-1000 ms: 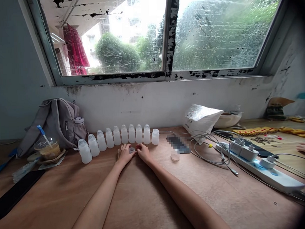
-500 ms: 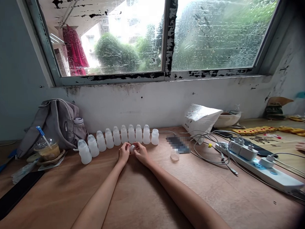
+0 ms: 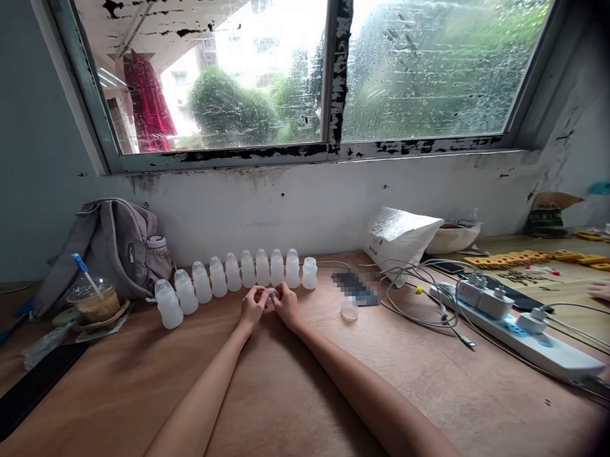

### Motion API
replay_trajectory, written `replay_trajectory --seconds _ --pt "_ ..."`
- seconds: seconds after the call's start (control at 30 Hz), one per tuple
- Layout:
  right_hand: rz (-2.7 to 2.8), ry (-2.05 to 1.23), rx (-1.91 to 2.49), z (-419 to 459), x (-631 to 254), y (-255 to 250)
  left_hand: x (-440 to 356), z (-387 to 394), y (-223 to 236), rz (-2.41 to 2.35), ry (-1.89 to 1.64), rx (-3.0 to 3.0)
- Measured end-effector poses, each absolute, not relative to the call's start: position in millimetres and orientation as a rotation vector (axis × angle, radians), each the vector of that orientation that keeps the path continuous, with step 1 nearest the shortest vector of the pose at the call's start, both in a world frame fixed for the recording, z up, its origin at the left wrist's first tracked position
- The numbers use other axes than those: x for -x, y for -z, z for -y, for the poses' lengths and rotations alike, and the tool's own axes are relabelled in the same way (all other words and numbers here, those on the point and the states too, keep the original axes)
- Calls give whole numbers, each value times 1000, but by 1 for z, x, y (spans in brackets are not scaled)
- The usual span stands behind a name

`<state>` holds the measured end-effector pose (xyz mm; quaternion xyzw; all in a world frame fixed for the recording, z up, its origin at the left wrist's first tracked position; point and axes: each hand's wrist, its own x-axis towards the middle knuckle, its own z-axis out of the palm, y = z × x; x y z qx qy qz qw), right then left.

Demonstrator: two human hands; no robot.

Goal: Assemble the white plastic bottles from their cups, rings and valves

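Observation:
My left hand point(image 3: 252, 307) and my right hand point(image 3: 288, 307) meet above the table in front of a row of bottles. Fingertips of both are closed around a small whitish piece point(image 3: 272, 294), mostly covered by the fingers; its kind cannot be made out. Behind them, several frosted white baby bottles with domed clear caps point(image 3: 232, 272) stand upright in a curved line. At the right end, one baby bottle point(image 3: 309, 274) stands without a dome. To the right of my hands, a clear cap point(image 3: 349, 312) rests on the table point(image 3: 301, 402).
A blurred-out phone-like object point(image 3: 360, 290), looped cables point(image 3: 412, 311) and a power strip point(image 3: 529, 340) with chargers lie to the right. On the left are a drink cup point(image 3: 95, 299), a grey backpack point(image 3: 110, 242) and a black slab point(image 3: 37, 384). Another person's hand point(image 3: 607, 291) shows at far right.
Both hands have shifted slightly right, with the whitish piece now more covered by the fingers. The bottles and the clear cap stay in place.

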<state>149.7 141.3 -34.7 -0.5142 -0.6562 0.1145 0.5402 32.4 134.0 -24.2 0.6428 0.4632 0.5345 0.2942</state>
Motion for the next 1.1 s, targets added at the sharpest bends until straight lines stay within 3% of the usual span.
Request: replay_trajectory --seconds 1.1 --pt "1619 -381 1291 -145 -152 37 -30 -138 27 -1335 -1280 -1948"
